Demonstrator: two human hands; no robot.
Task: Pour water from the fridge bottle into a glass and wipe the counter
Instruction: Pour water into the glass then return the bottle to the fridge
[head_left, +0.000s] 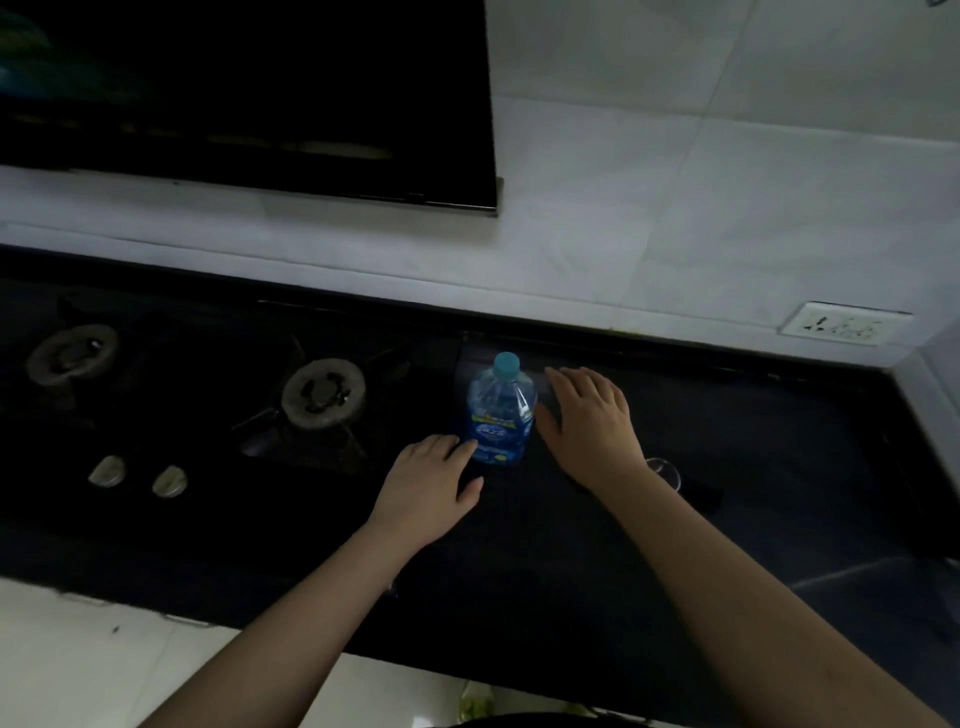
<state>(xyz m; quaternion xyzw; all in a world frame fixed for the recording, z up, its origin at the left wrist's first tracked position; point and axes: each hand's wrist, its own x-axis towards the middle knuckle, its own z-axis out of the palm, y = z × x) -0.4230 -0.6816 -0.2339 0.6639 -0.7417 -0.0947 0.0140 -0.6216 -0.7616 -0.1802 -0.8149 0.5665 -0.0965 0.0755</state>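
A clear plastic water bottle (501, 410) with a blue label and a teal cap stands upright on the dark counter (779, 467). My left hand (428, 491) lies just left of its base, fingers straight, the fingertips at the label. My right hand (589, 423) hovers just right of the bottle, fingers spread and relaxed, holding nothing. A clear drinking glass (665, 470) stands on the counter behind my right wrist, partly hidden by it.
A black gas hob with two burners (323, 393) and two knobs (169, 480) fills the counter's left. A dark hood (260, 104) hangs above it. A wall socket (844, 325) sits at the right on the white tiles.
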